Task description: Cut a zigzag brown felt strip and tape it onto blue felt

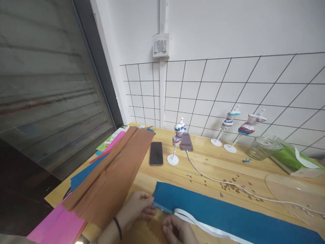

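Observation:
My left hand (139,206) rests on the wooden table (203,162) with its fingers pinched on the left end of a long blue paper strip (228,217). A black band is round that wrist. My right hand (177,230) sits at the bottom edge, fingers curled, touching a white ribbon (203,227) that runs along the strip's near edge. Whether it grips the ribbon I cannot make out. A brown paper sheet (111,179) lies just left of my left hand.
Pink (58,227) and blue sheets lie under the brown one. A phone (156,153), three small decorated figures on white stands (175,142), a white cable (228,184), a glass jar (262,148), a clear lid (297,195) and paper scraps are on the table. A wire grid covers the wall.

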Action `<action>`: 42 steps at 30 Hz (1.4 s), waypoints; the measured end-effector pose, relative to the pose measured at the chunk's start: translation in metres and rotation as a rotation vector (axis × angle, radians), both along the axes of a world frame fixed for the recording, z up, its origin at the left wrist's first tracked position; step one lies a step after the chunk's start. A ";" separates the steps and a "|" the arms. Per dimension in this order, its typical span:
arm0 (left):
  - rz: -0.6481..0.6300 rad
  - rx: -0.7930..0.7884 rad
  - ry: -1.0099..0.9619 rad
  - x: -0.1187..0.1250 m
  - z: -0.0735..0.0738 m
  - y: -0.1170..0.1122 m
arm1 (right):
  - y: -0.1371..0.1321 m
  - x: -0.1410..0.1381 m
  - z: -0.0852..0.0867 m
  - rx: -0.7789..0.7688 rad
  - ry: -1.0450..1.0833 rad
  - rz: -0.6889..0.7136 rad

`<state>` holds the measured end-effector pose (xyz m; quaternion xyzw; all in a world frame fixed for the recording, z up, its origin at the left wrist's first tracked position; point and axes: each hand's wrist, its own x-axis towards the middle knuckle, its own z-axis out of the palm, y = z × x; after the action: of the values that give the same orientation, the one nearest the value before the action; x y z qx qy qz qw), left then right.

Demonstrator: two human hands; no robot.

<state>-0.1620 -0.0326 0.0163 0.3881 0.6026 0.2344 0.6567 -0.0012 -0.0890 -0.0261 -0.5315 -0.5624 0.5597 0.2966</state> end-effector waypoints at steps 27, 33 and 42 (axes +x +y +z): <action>0.024 -0.014 -0.030 0.002 -0.002 0.002 | 0.028 -0.016 0.003 0.091 -0.110 -0.154; 0.015 -0.027 -0.017 0.002 0.000 0.003 | 0.031 -0.016 0.006 0.096 -0.136 -0.151; 0.017 -0.014 0.008 0.003 0.003 0.003 | 0.030 -0.015 0.010 0.092 -0.145 -0.136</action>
<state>-0.1595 -0.0301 0.0190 0.3795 0.6099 0.2343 0.6551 -0.0167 -0.0586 -0.0162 -0.5934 -0.5700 0.4720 0.3166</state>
